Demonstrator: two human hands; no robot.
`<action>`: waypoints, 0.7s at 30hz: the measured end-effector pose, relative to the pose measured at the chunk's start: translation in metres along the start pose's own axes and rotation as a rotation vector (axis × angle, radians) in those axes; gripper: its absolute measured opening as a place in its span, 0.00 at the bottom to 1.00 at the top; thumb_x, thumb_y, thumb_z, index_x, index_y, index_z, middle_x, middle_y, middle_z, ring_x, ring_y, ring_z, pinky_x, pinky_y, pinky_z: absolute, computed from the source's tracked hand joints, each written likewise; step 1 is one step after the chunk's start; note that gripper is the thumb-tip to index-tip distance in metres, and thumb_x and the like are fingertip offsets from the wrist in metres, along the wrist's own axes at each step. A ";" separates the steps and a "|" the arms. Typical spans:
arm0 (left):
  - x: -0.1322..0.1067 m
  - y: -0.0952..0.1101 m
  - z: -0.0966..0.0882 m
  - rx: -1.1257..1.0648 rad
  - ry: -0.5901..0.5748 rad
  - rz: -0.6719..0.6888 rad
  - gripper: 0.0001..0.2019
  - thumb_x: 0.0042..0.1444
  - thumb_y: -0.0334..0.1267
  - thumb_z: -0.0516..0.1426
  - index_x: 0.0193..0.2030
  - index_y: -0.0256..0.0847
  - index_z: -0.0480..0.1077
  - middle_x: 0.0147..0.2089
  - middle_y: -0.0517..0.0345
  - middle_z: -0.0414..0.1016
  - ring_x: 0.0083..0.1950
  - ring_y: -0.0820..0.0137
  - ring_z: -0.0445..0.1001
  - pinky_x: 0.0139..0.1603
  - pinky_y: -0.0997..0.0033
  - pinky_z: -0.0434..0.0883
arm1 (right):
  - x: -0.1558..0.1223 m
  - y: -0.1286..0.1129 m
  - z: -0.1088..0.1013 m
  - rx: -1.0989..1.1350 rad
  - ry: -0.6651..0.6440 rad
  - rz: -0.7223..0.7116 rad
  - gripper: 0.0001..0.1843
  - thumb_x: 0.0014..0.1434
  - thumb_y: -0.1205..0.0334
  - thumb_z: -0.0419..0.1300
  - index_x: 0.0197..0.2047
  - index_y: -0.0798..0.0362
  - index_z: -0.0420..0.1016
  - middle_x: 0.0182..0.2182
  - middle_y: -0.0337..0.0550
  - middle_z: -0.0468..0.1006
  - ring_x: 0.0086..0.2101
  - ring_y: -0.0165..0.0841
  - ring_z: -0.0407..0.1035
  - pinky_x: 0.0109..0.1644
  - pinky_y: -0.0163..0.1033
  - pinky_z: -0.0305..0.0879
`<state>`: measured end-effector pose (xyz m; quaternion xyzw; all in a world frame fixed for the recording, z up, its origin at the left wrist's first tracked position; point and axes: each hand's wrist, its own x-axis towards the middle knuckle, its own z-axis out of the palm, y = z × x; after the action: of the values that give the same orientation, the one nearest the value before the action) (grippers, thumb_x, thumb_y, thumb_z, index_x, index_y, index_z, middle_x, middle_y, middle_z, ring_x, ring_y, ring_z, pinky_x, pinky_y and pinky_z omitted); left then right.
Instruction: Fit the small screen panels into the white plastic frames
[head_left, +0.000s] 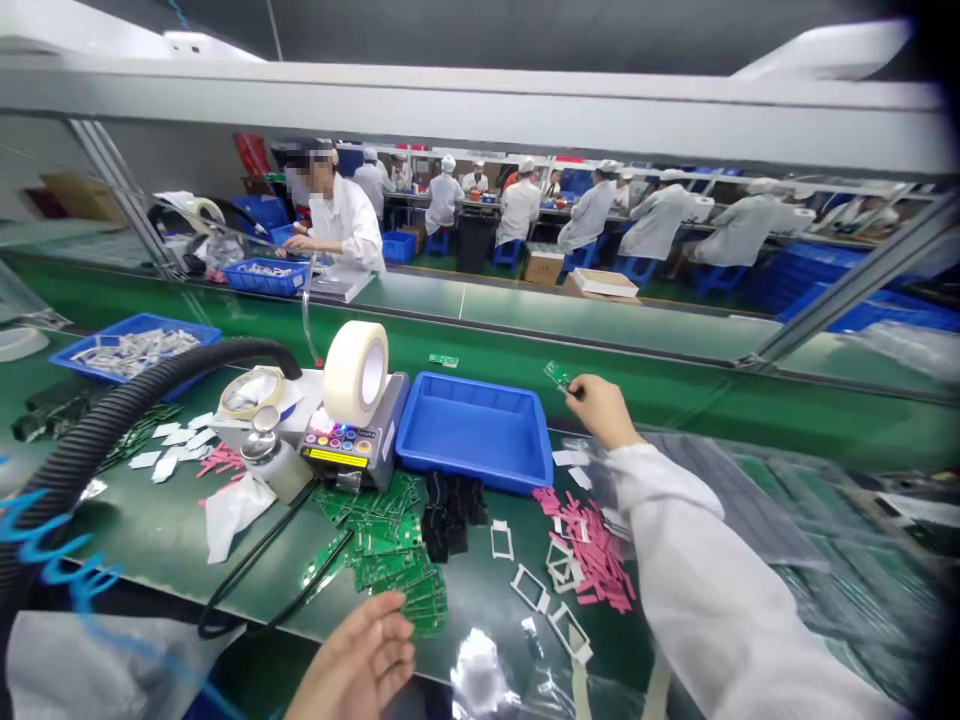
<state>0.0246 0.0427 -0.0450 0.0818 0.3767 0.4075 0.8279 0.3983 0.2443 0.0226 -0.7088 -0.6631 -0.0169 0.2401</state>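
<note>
My right hand reaches far forward over the green belt, its fingers pinched on a small green circuit board held just above the belt's near edge. My left hand hovers low at the near edge of the bench, fingers loosely spread and holding nothing, right beside a pile of green circuit boards. Between my hands lie black parts, white frames and pink strips. Another small green board lies on the belt.
An empty blue tray sits by a tape dispenser with a white roll. A black corrugated hose arcs at left, near a blue bin of parts. Workers in white sit beyond the belt.
</note>
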 end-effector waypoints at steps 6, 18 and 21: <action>-0.014 -0.006 -0.022 -0.019 0.225 0.055 0.18 0.43 0.38 0.66 0.44 0.41 0.74 0.33 0.57 0.75 0.36 0.70 0.72 0.43 0.67 0.68 | 0.025 0.042 0.051 -0.085 -0.145 0.106 0.16 0.62 0.57 0.56 0.50 0.56 0.68 0.47 0.47 0.71 0.42 0.34 0.70 0.45 0.44 0.69; -0.011 -0.010 -0.016 -0.070 0.141 0.053 0.14 0.48 0.36 0.63 0.43 0.40 0.74 0.31 0.59 0.72 0.34 0.73 0.70 0.39 0.68 0.70 | -0.103 -0.054 -0.001 0.004 -0.188 -0.159 0.09 0.62 0.58 0.54 0.38 0.51 0.75 0.37 0.41 0.76 0.38 0.31 0.69 0.43 0.37 0.64; -0.011 -0.013 -0.009 -0.078 0.096 0.041 0.11 0.49 0.35 0.62 0.41 0.39 0.75 0.30 0.59 0.72 0.33 0.73 0.70 0.38 0.68 0.70 | -0.166 -0.084 0.018 -0.010 -0.339 -0.258 0.07 0.50 0.57 0.66 0.30 0.50 0.76 0.29 0.39 0.74 0.31 0.32 0.68 0.36 0.36 0.61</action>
<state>0.0218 0.0247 -0.0504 0.0375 0.3982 0.4421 0.8029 0.2938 0.0968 -0.0234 -0.6120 -0.7790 0.0689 0.1174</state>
